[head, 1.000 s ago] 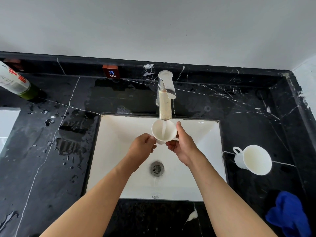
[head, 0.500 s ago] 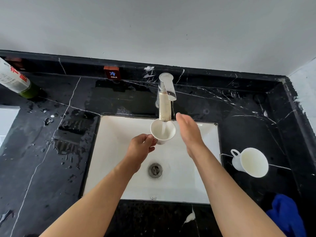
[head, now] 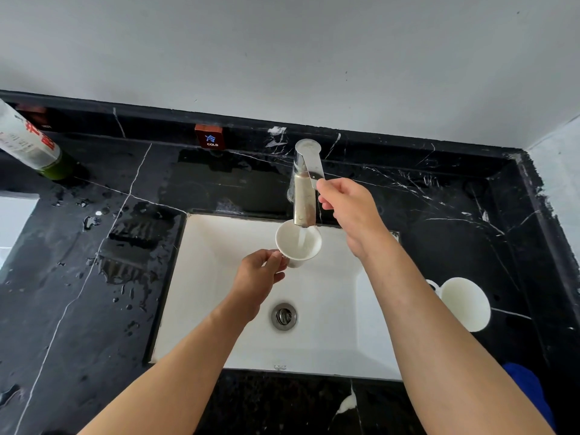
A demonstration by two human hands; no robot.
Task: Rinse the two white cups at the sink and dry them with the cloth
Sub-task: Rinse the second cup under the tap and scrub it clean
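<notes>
My left hand [head: 255, 279] grips a white cup [head: 298, 241] by its near side and holds it over the white sink [head: 219, 309], right under the spout. Water runs from the tap [head: 303, 196] into the cup. My right hand [head: 350, 208] is up at the tap, its fingertips pinching the end of the tap's lever. A second white cup [head: 466, 304] lies on its side on the black counter to the right of the sink, partly hidden by my right forearm. The blue cloth [head: 530, 394] lies at the counter's front right, partly behind my arm.
The black marble counter [head: 94, 309] is wet left of the sink. A bottle [head: 29, 146] stands at the back left, a small "COLD" sign [head: 209, 137] on the back ledge. The sink's drain [head: 284, 316] is open below the cup.
My right hand let go of the cup and rose to the tap's lever. My left hand keeps the cup under the running water.
</notes>
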